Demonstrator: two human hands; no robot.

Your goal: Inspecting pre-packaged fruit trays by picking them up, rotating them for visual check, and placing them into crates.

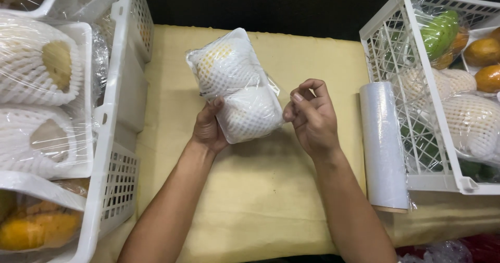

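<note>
A white foam tray holding two fruits in white foam netting, wrapped in clear film, is held above the yellow table cloth. My left hand grips its near left edge from below. My right hand touches the tray's right edge, fingers curled and pinching at the film there.
A roll of clear cling film lies right of my hands. A white plastic crate on the right holds netted fruits, green and orange ones. Another white crate at left holds wrapped trays of netted fruit.
</note>
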